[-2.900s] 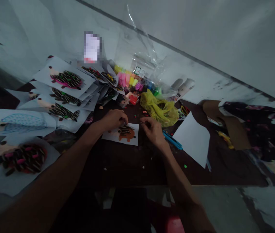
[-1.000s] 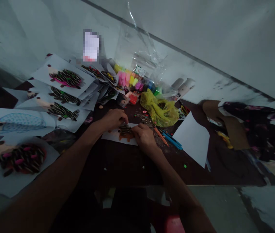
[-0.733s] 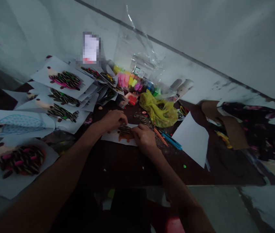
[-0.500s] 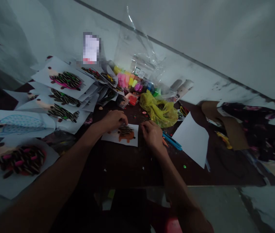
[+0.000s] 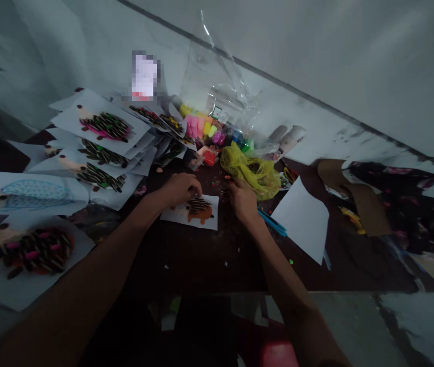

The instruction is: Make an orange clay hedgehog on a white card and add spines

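Note:
A small white card [image 5: 209, 225] lies on the dark table, bearing an orange-brown hedgehog shape [image 5: 202, 214] with striped, seed-like spines [image 5: 198, 205] on its back. My left hand [image 5: 181, 189] rests at the card's upper left edge with fingers curled; what is under the fingertips is hidden. To the right of the card, my right hand [image 5: 244, 202] reaches down to a scatter of small dark bits on the table. Its fingertips are pinched together there, and anything between them is too small to make out.
Sheets with finished hedgehogs [image 5: 105, 127] are piled at left. Behind are a yellow plastic bag [image 5: 253, 173] and a clear bag of coloured clay [image 5: 217, 130]. To the right lie blue scissors [image 5: 272, 222], a blank white sheet [image 5: 303, 219] and brown cardboard [image 5: 369, 209].
My right hand has moved a little forward, away from me, to the small bits near the yellow bag. My left hand and the card have stayed almost in place.

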Action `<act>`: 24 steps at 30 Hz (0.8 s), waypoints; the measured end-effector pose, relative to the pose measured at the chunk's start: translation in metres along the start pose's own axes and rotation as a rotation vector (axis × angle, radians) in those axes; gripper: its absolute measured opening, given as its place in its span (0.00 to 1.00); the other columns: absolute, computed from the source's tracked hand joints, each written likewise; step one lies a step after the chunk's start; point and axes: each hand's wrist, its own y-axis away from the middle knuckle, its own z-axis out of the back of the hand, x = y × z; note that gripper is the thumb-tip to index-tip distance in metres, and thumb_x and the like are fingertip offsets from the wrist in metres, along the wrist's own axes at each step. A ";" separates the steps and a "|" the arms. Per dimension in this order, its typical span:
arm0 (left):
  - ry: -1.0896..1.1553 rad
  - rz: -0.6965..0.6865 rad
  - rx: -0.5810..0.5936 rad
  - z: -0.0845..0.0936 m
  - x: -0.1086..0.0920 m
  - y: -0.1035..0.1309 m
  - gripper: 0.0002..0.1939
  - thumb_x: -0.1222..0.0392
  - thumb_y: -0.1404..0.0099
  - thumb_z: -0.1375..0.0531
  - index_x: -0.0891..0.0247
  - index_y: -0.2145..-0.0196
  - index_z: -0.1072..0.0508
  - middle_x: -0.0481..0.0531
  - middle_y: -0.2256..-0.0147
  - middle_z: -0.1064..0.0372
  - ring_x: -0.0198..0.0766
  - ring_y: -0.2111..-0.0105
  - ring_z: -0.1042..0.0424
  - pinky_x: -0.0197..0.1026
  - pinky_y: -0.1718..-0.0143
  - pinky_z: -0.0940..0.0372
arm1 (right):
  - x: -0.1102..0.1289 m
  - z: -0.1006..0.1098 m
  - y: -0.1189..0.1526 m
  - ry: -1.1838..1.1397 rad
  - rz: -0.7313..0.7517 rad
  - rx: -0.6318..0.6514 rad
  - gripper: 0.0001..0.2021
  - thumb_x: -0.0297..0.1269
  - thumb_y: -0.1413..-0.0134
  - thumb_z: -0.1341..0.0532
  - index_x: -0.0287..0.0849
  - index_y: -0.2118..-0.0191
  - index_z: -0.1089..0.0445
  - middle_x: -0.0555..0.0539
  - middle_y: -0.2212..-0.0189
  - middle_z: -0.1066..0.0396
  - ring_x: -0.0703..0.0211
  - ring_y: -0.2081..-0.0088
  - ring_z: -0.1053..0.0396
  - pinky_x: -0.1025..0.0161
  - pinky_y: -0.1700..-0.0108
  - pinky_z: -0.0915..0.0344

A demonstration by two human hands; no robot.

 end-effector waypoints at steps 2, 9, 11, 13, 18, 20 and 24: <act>0.001 -0.003 -0.001 0.000 0.000 0.000 0.15 0.65 0.36 0.44 0.57 0.64 0.16 0.51 0.61 0.23 0.38 0.62 0.26 0.37 0.61 0.36 | 0.000 0.001 0.000 0.020 0.019 0.009 0.16 0.29 0.33 0.48 0.41 0.56 0.22 0.39 0.56 0.26 0.47 0.52 0.31 0.56 0.51 0.34; 0.014 -0.012 0.013 0.000 0.001 0.000 0.15 0.66 0.37 0.44 0.58 0.64 0.17 0.53 0.61 0.22 0.40 0.61 0.26 0.40 0.59 0.35 | 0.002 0.003 0.001 0.070 -0.032 0.048 0.18 0.29 0.32 0.52 0.41 0.48 0.26 0.38 0.54 0.26 0.48 0.55 0.30 0.58 0.55 0.35; 0.016 -0.005 0.020 0.001 0.000 0.000 0.16 0.66 0.37 0.45 0.58 0.63 0.16 0.53 0.60 0.22 0.40 0.61 0.26 0.40 0.59 0.35 | 0.002 0.005 0.002 0.043 -0.039 0.064 0.18 0.30 0.31 0.52 0.42 0.47 0.26 0.39 0.54 0.26 0.48 0.54 0.30 0.58 0.55 0.35; 0.020 0.005 0.026 0.002 0.000 0.000 0.16 0.66 0.36 0.44 0.58 0.63 0.16 0.53 0.59 0.23 0.40 0.61 0.26 0.40 0.59 0.35 | 0.001 0.007 0.002 0.021 -0.033 0.077 0.18 0.30 0.31 0.51 0.42 0.49 0.24 0.39 0.54 0.26 0.47 0.54 0.29 0.57 0.55 0.35; 0.024 -0.007 0.010 0.002 0.000 0.001 0.15 0.66 0.36 0.44 0.57 0.63 0.17 0.52 0.60 0.23 0.38 0.63 0.26 0.38 0.61 0.36 | 0.002 0.007 0.001 -0.042 -0.029 0.055 0.14 0.33 0.33 0.45 0.41 0.55 0.22 0.37 0.56 0.26 0.45 0.55 0.29 0.56 0.57 0.35; 0.029 -0.022 0.002 0.001 0.002 0.000 0.15 0.66 0.36 0.44 0.58 0.64 0.17 0.52 0.61 0.22 0.37 0.63 0.26 0.37 0.61 0.36 | 0.003 0.007 -0.001 -0.069 -0.040 0.051 0.11 0.33 0.34 0.43 0.42 0.56 0.22 0.38 0.55 0.27 0.46 0.54 0.29 0.57 0.56 0.35; 0.030 -0.025 -0.006 -0.001 0.003 0.000 0.14 0.66 0.37 0.43 0.57 0.64 0.17 0.51 0.62 0.22 0.37 0.63 0.26 0.37 0.61 0.36 | 0.004 0.009 -0.005 -0.070 -0.056 0.093 0.10 0.33 0.34 0.42 0.42 0.56 0.23 0.38 0.55 0.27 0.47 0.54 0.30 0.58 0.57 0.36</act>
